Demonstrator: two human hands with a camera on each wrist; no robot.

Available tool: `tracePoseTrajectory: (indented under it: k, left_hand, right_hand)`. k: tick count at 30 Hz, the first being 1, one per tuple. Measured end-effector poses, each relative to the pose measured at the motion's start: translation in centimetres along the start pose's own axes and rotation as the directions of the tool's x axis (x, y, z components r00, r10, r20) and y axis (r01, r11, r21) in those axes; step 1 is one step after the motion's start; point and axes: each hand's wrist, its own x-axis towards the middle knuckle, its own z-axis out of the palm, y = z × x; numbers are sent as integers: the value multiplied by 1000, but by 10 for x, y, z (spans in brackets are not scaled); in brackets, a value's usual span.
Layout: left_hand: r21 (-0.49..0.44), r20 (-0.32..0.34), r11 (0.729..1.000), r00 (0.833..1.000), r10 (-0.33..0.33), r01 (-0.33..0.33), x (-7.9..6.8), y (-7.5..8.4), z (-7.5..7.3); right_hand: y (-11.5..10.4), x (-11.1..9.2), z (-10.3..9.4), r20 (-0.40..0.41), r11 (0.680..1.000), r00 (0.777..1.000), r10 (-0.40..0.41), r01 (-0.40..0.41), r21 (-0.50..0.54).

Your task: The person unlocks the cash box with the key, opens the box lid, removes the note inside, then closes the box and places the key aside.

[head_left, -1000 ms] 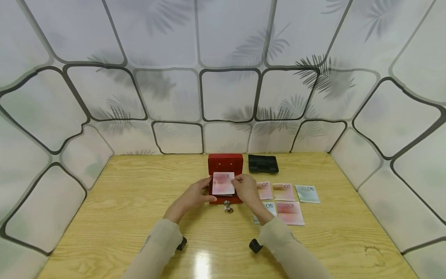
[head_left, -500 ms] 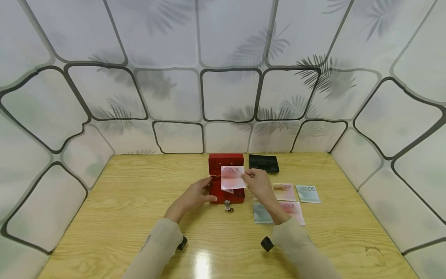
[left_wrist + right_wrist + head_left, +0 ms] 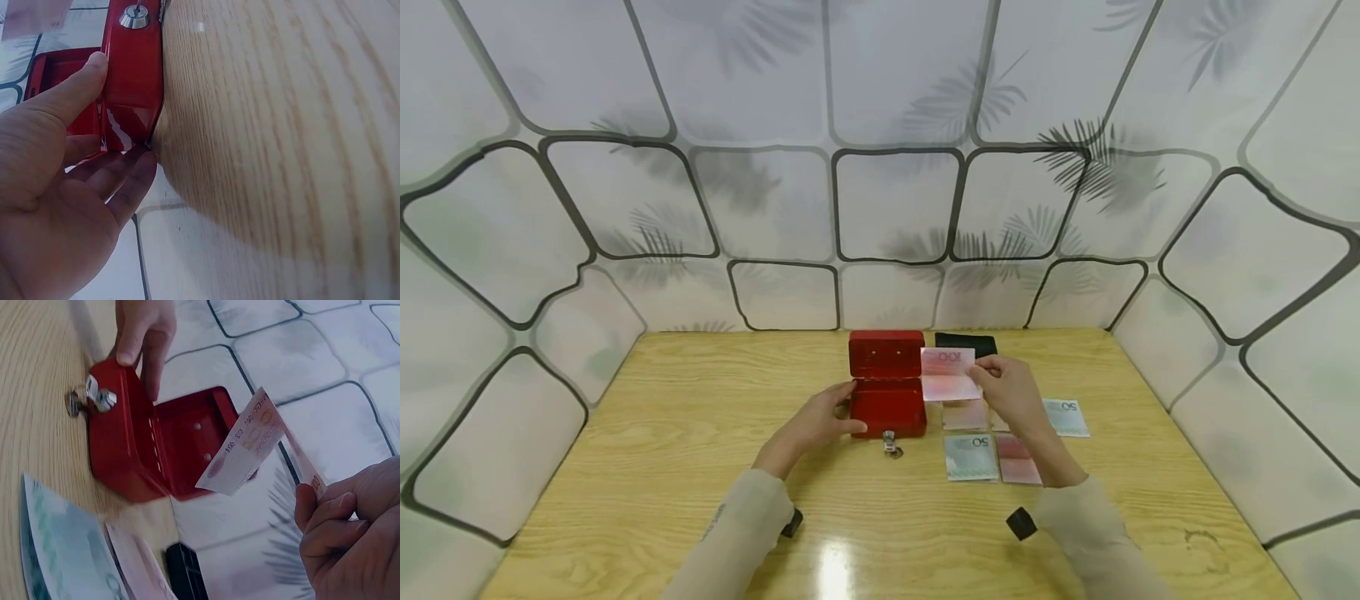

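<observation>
A red metal cash box stands with its lid raised, its inside bare red. A key sits in its front lock. My left hand holds the box at the left side; in the left wrist view the thumb lies on the rim and the fingers bend around the corner. Just right of the box, my right hand pinches the right edge of a folded pink 100 banknote. This note is up in the air, overlapping a black wallet-like case in the head view.
Right of the box lie folded banknotes: a green 50, a pink 100 partly under my right arm, a pink note and another green 50. The black case lies behind them. A patterned curtain encloses the wooden table.
My right hand has lifted the folded 100 banknote from over the cash box and carried it right, past the box's side. The left hand has stayed on the box.
</observation>
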Motion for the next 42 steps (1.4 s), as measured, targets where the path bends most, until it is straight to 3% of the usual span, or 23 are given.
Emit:
tracePoseTrajectory:
  k: [9, 18, 23, 31, 38, 42]
  left_hand:
    - [24, -4, 1000, 1000, 1, -1, -2, 2, -1]
    - [5, -4, 1000, 1000, 8, -8, -3, 1, -1]
    - [16, 0, 1000, 1000, 17, -17, -2, 0, -1]
    - [7, -4, 1000, 1000, 15, -14, -2, 0, -1]
    - [9, -3, 1000, 1000, 18, -18, -2, 0, -1]
    - [16, -3, 1000, 1000, 16, -16, -2, 0, -1]
  right_hand:
    - [19, -14, -50, -48, 998, 998, -27, 24, -64]
    - [40, -30, -94, -70, 993, 997, 20, -29, -119]
    - [50, -39, -121, -60, 980, 998, 25, -37, -198]
    - [62, -55, -165, -129, 872, 991, -36, -32, -488]
    - [80, -65, -186, -95, 829, 996, -3, -50, -557]
    - [93, -68, -187, -46, 827, 999, 26, -47, -560]
